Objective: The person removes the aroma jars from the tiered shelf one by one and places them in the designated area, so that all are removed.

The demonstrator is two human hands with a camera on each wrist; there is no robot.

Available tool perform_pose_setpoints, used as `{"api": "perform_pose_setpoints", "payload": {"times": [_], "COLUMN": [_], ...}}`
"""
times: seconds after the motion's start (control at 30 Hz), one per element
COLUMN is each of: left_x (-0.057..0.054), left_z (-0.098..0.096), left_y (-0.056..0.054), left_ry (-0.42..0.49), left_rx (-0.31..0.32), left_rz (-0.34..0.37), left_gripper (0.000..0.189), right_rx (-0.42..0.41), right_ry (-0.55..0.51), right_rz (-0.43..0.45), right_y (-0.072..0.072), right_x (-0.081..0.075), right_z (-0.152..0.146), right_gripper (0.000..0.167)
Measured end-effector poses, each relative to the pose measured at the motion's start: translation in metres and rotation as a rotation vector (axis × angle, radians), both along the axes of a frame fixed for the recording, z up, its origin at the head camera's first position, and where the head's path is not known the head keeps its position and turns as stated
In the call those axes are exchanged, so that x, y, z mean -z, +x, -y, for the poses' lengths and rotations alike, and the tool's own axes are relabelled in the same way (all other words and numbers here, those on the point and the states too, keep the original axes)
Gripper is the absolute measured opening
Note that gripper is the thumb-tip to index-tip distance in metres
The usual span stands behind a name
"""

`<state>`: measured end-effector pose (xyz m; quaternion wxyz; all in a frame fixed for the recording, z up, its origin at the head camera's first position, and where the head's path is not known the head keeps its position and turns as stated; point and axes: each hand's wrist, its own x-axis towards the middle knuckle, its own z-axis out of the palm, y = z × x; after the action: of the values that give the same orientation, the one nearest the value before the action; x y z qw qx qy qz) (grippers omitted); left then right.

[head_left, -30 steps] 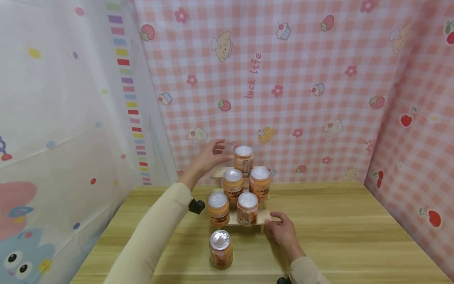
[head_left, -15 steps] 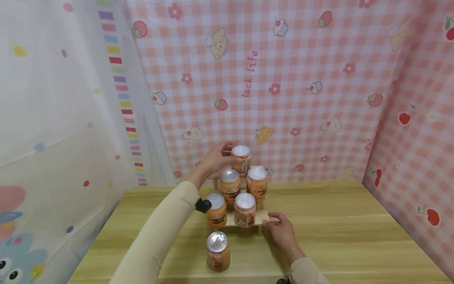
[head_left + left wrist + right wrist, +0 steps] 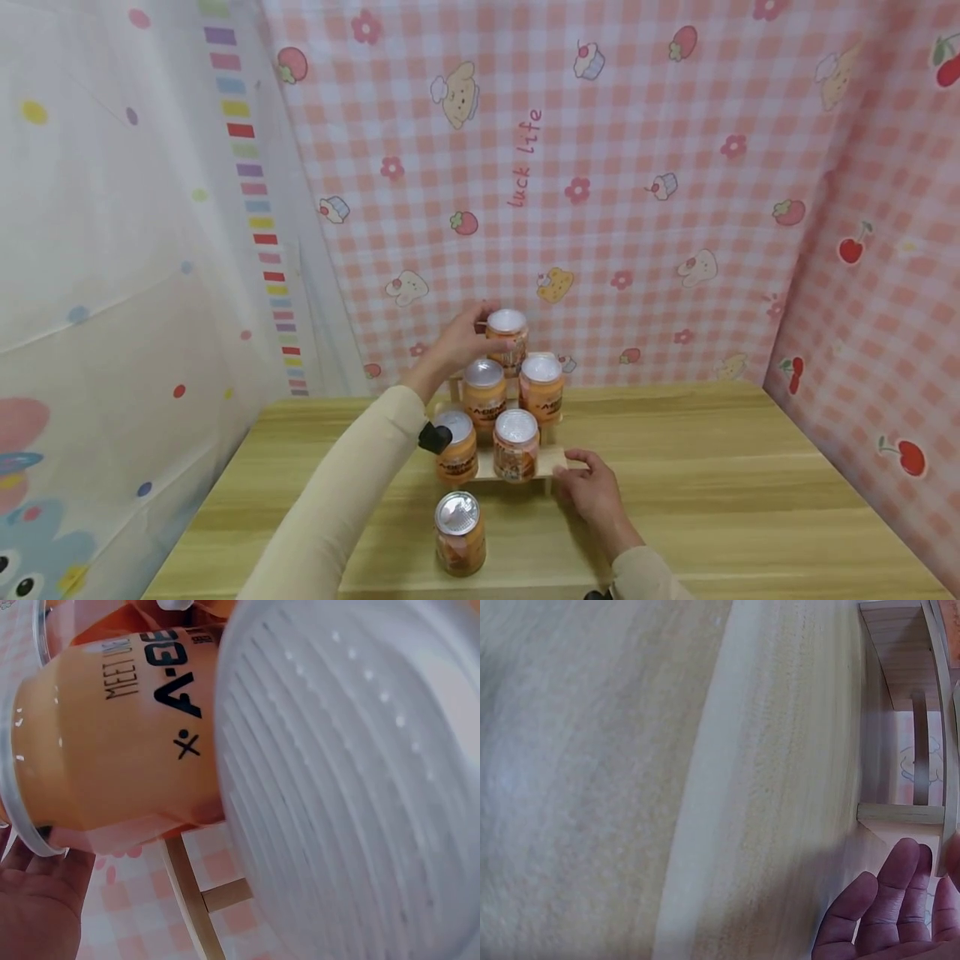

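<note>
My left hand [image 3: 459, 343] grips the top can [image 3: 507, 332] from its left side, thumb across the front. It is an orange can with a silvery lid, on the highest tier of a small wooden stepped stand [image 3: 551, 461]. Two cans fill the middle tier, among them the left one [image 3: 484, 402]; two more sit on the lowest, including the right one [image 3: 516, 457]. In the left wrist view a ridged lid [image 3: 345, 780] looms close, hiding much behind it. My right hand [image 3: 596, 496] holds the lowest shelf's right end, thumb above and fingers below.
Another can [image 3: 460, 537] stands upright on the wood-grain table [image 3: 697, 483], in front of the stand. A pink checked cloth [image 3: 637, 125] hangs behind the table and along its right. A white dotted cloth [image 3: 90, 217] hangs at the left.
My left hand has moved right, from beside the top can to a grip around it. The right hand stays at the shelf end. The head view has shifted slightly.
</note>
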<state>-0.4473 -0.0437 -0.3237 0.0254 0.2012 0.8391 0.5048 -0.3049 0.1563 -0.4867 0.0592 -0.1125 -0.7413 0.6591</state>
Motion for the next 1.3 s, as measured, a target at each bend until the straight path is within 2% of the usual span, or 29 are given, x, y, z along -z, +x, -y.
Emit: {"api": "perform_pose_setpoints", "payload": {"times": [0.23, 0.4, 0.5, 0.6, 0.87, 1.1, 1.3], "left_x": [-0.001, -0.01, -0.017, -0.023, -0.041, -0.059, -0.066], "left_z": [0.007, 0.016, 0.023, 0.031, 0.053, 0.068, 0.086], "left_y": [0.002, 0.004, 0.006, 0.008, 0.016, 0.027, 0.045], "left_ry": [0.001, 0.057, 0.089, 0.112, 0.126, 0.103, 0.08], "left_rx": [-0.052, -0.076, -0.064, -0.06, -0.109, -0.132, -0.114], "left_rz": [-0.051, -0.127, -0.137, -0.127, -0.153, -0.211, -0.225], "left_gripper": [0.074, 0.063, 0.057, 0.058, 0.07, 0.071, 0.072], "right_rx": [0.0, -0.006, -0.005, 0.0, 0.007, -0.003, -0.016], "right_ry": [-0.017, -0.018, -0.021, -0.026, -0.005, 0.024, 0.041], "right_rz": [0.005, 0.004, -0.006, -0.008, -0.001, 0.002, 0.043], "right_y": [0.002, 0.003, 0.004, 0.004, 0.005, 0.005, 0.004], "right_x": [-0.002, -0.004, -0.004, -0.004, -0.002, -0.004, -0.007], "right_z": [0.007, 0.011, 0.012, 0.012, 0.009, 0.005, 0.003], "right_gripper": [0.034, 0.035, 0.035, 0.035, 0.035, 0.038, 0.038]}}
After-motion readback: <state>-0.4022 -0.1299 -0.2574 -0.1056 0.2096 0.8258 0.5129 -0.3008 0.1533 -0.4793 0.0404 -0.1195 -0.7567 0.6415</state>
